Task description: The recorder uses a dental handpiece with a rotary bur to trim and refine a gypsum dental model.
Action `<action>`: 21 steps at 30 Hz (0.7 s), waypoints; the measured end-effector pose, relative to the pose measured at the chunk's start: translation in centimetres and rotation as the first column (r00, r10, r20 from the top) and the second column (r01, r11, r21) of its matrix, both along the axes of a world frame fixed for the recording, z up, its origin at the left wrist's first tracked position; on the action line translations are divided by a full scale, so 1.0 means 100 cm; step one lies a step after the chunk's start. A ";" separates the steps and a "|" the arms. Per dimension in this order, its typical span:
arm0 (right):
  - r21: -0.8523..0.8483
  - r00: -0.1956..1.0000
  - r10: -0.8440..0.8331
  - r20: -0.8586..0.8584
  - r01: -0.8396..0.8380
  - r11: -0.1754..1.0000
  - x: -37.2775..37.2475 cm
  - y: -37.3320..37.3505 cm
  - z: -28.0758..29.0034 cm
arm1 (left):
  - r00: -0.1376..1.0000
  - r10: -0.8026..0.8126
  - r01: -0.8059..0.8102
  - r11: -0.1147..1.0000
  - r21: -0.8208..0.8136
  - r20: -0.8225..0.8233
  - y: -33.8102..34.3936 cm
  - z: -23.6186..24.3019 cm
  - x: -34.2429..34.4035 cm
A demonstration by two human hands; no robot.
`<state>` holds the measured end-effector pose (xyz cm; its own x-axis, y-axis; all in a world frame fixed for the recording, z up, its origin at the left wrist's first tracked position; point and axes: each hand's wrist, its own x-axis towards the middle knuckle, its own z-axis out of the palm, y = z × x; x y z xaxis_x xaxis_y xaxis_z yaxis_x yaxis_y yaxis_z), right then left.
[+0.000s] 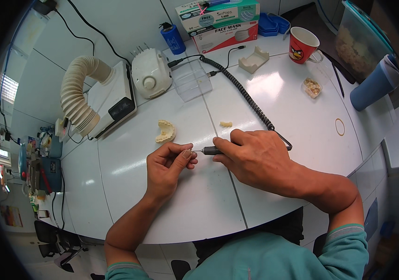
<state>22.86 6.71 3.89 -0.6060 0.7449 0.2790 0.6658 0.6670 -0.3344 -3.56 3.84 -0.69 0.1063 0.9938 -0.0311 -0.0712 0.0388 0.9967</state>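
1. I'm pinching a small piece [191, 152] in the left hand [167, 169], fingers closed on it, just above the table [264, 93].
2. R hand [255, 156] is gripping the rotary handpiece [211, 150], tip touching the piece.
3. Grinding step, I judge; next move is needing steady, light pressure.

A white worktop [129, 168] with a rounded front edge and thin seams fills the view, glossy under bright overhead light. At far left a window [8, 88] with slats glows, above a cluttered side bench [40, 168]. Below sits what looks like a dark office chair [57, 242]
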 end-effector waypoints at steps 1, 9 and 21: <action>-0.009 1.000 0.008 -0.003 -0.008 1.000 0.000 0.001 0.000 | 1.000 -0.002 0.002 1.000 0.003 -0.011 -0.001 0.000 -0.001; -0.005 0.999 -0.001 -0.035 0.001 1.000 0.001 0.001 -0.002 | 1.000 -0.001 0.001 1.000 -0.002 -0.010 0.000 0.001 0.001; 0.009 0.997 0.013 0.078 -0.014 1.000 0.000 0.003 -0.002 | 0.999 -0.007 0.008 1.000 -0.004 0.053 0.003 -0.003 0.000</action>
<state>22.84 6.98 3.74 -0.6360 0.7342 0.2377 0.6805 0.6788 -0.2759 -3.57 4.15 -0.98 0.1154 0.9929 -0.0295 -0.1232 0.0438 0.9914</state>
